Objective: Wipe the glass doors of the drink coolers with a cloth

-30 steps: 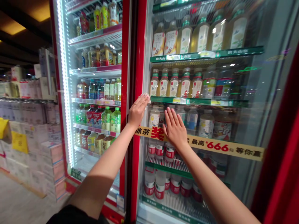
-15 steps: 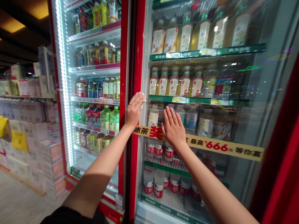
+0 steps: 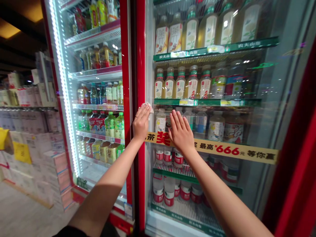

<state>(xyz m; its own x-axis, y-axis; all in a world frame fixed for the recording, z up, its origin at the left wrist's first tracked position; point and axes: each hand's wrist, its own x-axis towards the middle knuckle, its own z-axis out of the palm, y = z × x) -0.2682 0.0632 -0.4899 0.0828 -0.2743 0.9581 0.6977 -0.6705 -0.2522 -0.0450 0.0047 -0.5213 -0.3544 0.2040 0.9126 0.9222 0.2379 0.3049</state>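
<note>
My left hand (image 3: 141,124) presses a crumpled white tissue (image 3: 150,111) against the left edge of the right cooler's glass door, beside its red frame (image 3: 141,62). The fingers lie over the tissue, so part of it is hidden. On the same glass door (image 3: 249,184) my right hand (image 3: 182,133) rests flat, fingers stretched out and holding nothing. It covers part of a yellow strip (image 3: 259,154) with red and black lettering that runs across the door.
Behind the glass, bottled drinks (image 3: 181,82) stand on green-edged shelves (image 3: 247,102). To the left is a second lit cooler with a red frame (image 3: 126,65), holding more bottles (image 3: 110,123). Stacked boxes (image 3: 61,177) with yellow tags (image 3: 21,152) stand on the floor farther left.
My left hand has slid slightly down the door edge with the tissue. My right hand stays at about the same spot on the glass. The view has shifted a little.
</note>
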